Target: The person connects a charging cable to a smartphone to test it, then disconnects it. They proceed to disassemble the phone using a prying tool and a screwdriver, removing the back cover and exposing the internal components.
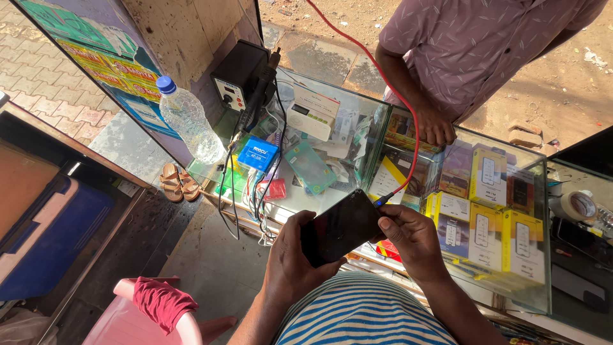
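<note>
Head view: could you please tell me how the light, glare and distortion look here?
Head view: hard sunlight washes out the dirt ground and glares off the glass counter; the floor lies in shade; the phone screen between the left hand and right hand is dark with a faint sheen; the wide lens bends edges; focus is sharp.

The phone (341, 227) is glossy black, the cable (383, 80) running to it bright red. Blue cap on the clear bottle (187, 121). Yellow boxes (488, 176) fill the glass case. The other person's shirt (472, 45) is mauve with pale flecks; the stool (124, 326) is pink.
</note>
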